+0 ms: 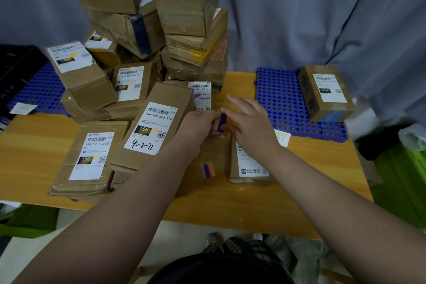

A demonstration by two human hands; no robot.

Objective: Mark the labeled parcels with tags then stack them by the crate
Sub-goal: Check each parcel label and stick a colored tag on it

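My left hand (pixel 198 130) and my right hand (pixel 250 125) meet over the middle of the table, together pinching a small pad of purple and orange tags (pixel 223 122). Under them lies a brown parcel (pixel 213 163) with a purple and orange tag (pixel 208 170) stuck on its top. A labeled parcel (pixel 250 169) lies beside it, partly hidden by my right wrist. To the left lie a parcel marked 4-2-71 (pixel 153 127) and one labeled 150 (pixel 92 157).
A tall heap of labeled cardboard boxes (pixel 184 18) fills the back left of the wooden table (pixel 253 205). A blue perforated mat (pixel 283 104) at back right bears one parcel (pixel 327 92). A black crate (pixel 16 69) stands far left, a green bin (pixel 401 175) at right.
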